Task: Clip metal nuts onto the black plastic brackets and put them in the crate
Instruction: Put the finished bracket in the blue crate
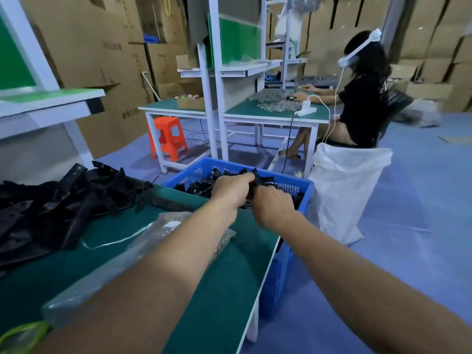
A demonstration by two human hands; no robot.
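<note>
While we hold both hands over the blue crate (309,186), our left hand (231,191) and our right hand (274,205) grip one black bracket (251,190) between them. The fingers (245,178) of both hands are curled round it. The crate stands just beside the right end of the bench (224,272), with more black parts inside. A big pile of brackets (63,200) lies on the bench to the left. A clear bag (163,231) lies under our left arm. A white sack (344,190) stands right of the crate.
</note>
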